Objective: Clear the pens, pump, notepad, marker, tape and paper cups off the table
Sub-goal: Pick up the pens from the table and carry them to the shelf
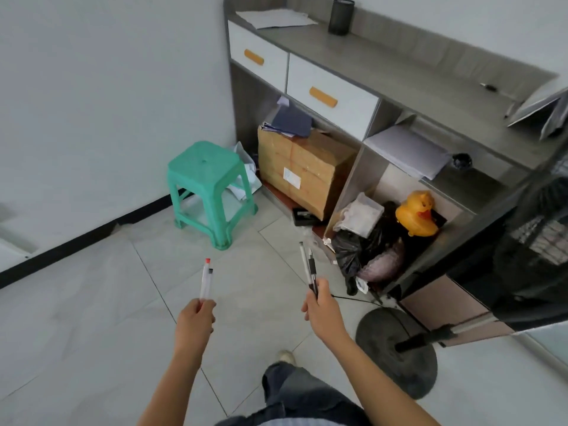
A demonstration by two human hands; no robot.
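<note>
My left hand (195, 318) grips two clear pens (205, 279), one with a red cap, pointing up and away over the tiled floor. My right hand (321, 312) holds two more pens (309, 269), one clear and one with a black grip, also pointing upward. Both hands are held out in front of me, about a forearm's length apart. A black mesh pen holder (340, 16) stands at the far end of the grey desk top (384, 61). The table named in the task is out of view.
A green plastic stool (204, 187) stands by the wall. Under the desk sit a cardboard box (304, 170), a black bag (359, 250) and a yellow duck toy (418, 215). A round black stand base (396, 348) lies on the floor at right. Papers (276, 18) lie on the desk.
</note>
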